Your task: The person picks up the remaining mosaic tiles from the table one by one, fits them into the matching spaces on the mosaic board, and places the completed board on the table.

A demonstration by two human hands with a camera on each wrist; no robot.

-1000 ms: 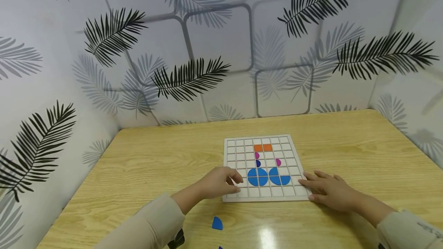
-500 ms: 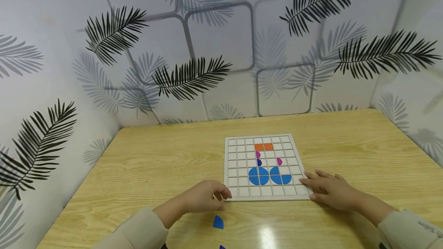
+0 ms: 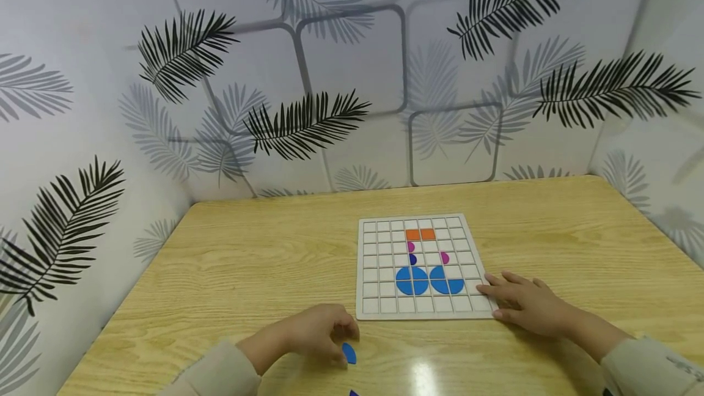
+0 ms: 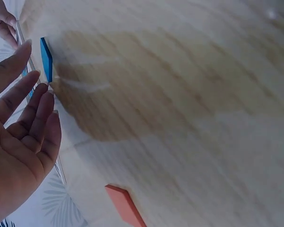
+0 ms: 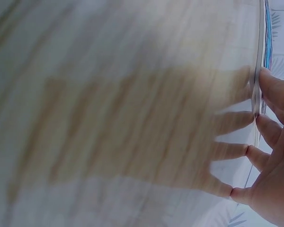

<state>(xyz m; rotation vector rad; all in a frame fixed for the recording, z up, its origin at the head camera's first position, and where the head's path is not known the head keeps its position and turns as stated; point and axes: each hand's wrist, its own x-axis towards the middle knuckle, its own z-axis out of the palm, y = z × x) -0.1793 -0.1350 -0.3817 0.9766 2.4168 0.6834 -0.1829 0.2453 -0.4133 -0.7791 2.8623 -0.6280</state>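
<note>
My left hand (image 3: 316,333) hovers low over the table, with thumb and fingers apart around the near side of a blue quarter-circle piece (image 3: 349,353). In the left wrist view that blue piece (image 4: 46,60) lies flat just beyond the fingertips, and the hand holds nothing. A white grid board (image 3: 376,305) lies further forward. On it sit orange squares (image 3: 420,234), small magenta and dark blue half-circles, and large blue quarter-circles (image 3: 412,281). My right hand (image 3: 530,304) rests at the board's right edge, fingers spread; the right wrist view shows its thumb touching the rim.
Part of a purple piece (image 3: 353,393) shows at the bottom edge of the head view. An orange piece (image 4: 125,205) lies on the wooden table (image 3: 264,249) in the left wrist view. A wall with leaf patterns (image 3: 352,78) stands behind the table.
My left hand has moved from the board's left side back toward me, down to the loose blue piece, partly covering it. The right hand has stayed at the board's edge.
</note>
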